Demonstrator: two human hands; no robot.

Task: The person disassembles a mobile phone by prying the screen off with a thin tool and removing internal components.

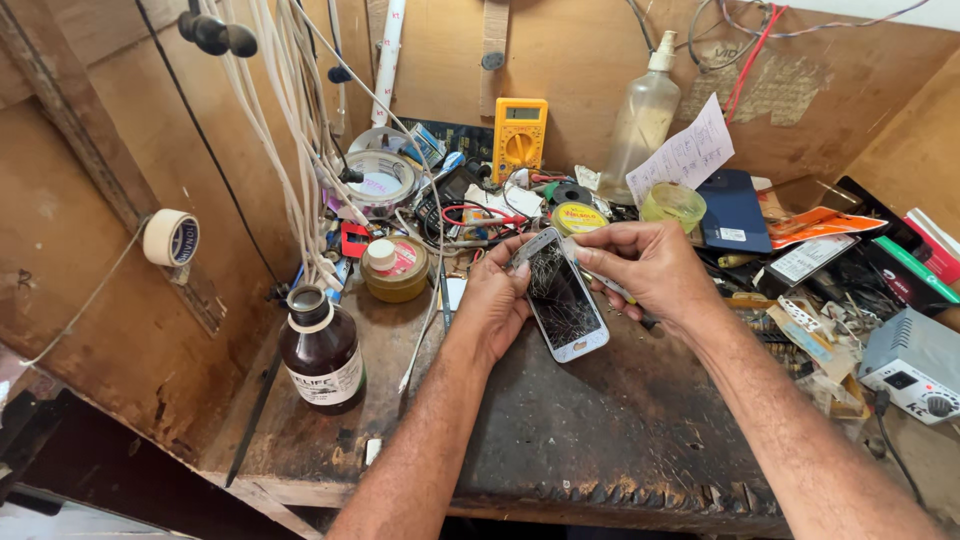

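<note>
**Cracked phone between both hands**

Head view: you are holding a white phone (562,297) with a shattered screen just above the dark workbench (600,420). Your left hand (497,300) is gripping its left edge, fingers curled together. Your right hand (650,265) is pinching the top corner — a brown bottle (322,352) is standing well to the left.

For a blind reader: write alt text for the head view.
Two hands, left hand and right hand, hold a white phone with a shattered screen above a cluttered wooden workbench. A brown bottle stands left; a yellow multimeter leans behind.
</note>
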